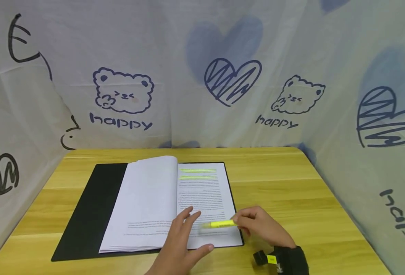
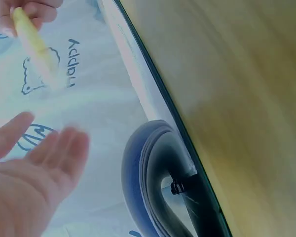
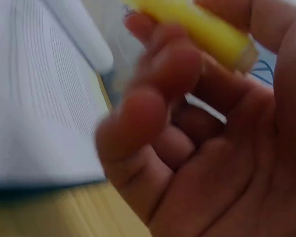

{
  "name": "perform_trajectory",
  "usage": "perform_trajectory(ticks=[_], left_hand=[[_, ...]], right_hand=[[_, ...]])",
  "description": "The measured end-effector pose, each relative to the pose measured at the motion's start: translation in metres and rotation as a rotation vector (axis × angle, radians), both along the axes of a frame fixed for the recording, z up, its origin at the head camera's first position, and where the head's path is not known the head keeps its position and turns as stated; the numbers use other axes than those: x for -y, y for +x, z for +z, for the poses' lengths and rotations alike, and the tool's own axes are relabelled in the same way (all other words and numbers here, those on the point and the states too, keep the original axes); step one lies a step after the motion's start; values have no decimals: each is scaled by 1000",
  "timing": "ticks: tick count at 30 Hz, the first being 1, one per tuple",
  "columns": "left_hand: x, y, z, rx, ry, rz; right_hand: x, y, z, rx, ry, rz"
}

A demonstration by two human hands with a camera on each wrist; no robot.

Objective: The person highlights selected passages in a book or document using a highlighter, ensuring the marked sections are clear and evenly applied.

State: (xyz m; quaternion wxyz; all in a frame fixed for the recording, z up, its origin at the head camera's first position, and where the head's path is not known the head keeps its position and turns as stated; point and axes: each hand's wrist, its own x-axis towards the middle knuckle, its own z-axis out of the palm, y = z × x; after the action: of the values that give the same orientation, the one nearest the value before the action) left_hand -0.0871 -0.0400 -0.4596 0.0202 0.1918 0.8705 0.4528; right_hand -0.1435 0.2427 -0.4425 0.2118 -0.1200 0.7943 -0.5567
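My right hand (image 1: 262, 225) pinches a yellow highlighter (image 1: 221, 224) by one end, its other end pointing left over the lower part of the printed page (image 1: 202, 200). In the right wrist view the highlighter (image 3: 202, 29) lies between thumb and fingers. Two pairs of yellow highlighted lines (image 1: 198, 177) mark the top of that page. My left hand (image 1: 181, 238), fingers spread and holding nothing, hovers by the page's near edge, left of the highlighter. Turned-over sheets (image 1: 150, 194) lie to the left, curling at the fold, as the left wrist view shows.
A black folder (image 1: 85, 217) lies under the papers on the wooden table (image 1: 274, 175). White cloth (image 1: 175, 46) with heart and bear drawings hangs behind and along both sides. A black strap with a small camera (image 1: 288, 259) is on my right wrist.
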Motion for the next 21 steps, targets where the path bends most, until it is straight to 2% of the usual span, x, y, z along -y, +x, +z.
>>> perform_trajectory(ticks=[3, 5, 7, 10, 13, 15, 19, 21], left_hand=[[1, 3, 1, 23, 3, -36], [2, 5, 0, -20, 5, -40], [3, 6, -1, -70, 34, -12], [4, 8, 0, -54, 91, 96], [5, 8, 3, 50, 159, 203], [6, 7, 6, 148, 229, 237], [12, 5, 13, 341, 444, 248], [15, 4, 15, 400, 518, 252]], right_hand=[[7, 2, -4, 60, -97, 147], [12, 2, -6, 88, -146, 190], [16, 3, -9, 106, -162, 192], [21, 2, -11, 107, -148, 125], [23, 1, -13, 85, -120, 40], [23, -1, -13, 66, -114, 23], [19, -2, -12, 55, -127, 95], [16, -2, -12, 72, -144, 156]])
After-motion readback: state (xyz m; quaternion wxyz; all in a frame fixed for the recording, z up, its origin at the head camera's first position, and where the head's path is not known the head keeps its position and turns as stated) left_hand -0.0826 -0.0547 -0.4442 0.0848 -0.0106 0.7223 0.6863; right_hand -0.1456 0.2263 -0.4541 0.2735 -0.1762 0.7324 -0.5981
